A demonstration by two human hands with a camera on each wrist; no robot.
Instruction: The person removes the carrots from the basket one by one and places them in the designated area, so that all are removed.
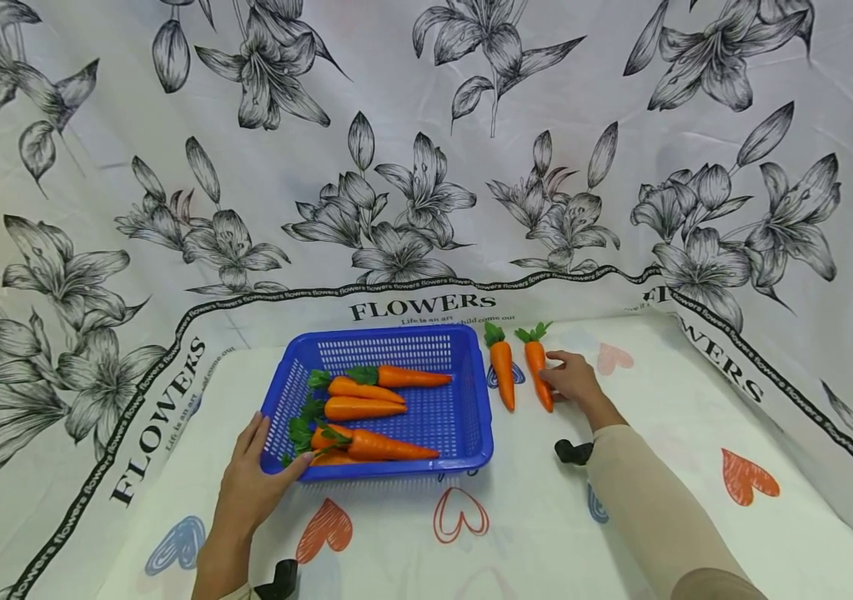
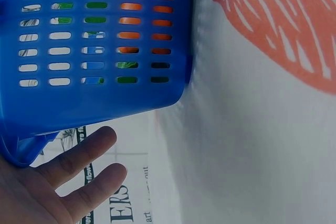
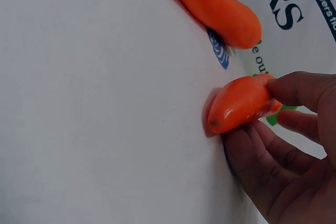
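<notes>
My right hand [image 1: 572, 379] pinches an orange carrot [image 1: 536, 367] with green leaves, lying on the cloth right of the basket. The right wrist view shows thumb and fingers on either side of this carrot [image 3: 241, 103], tip toward the camera. Beside it lies another carrot [image 1: 502, 371], untouched. At the front left corner of the blue plastic basket [image 1: 474, 367], my left hand [image 1: 253, 483] rests with fingers spread, thumb over the front rim. Its straight fingers [image 2: 86, 156] show outside the basket wall [image 2: 94, 103]. Several carrots [image 1: 366, 407] lie in the basket's left and middle part.
A white cloth [image 1: 524, 517] printed with hearts covers the table. Behind it and at both sides hangs a white curtain [image 1: 396, 100] with black flower drawings and lettering. Black straps [image 1: 573, 452] sit at my wrists.
</notes>
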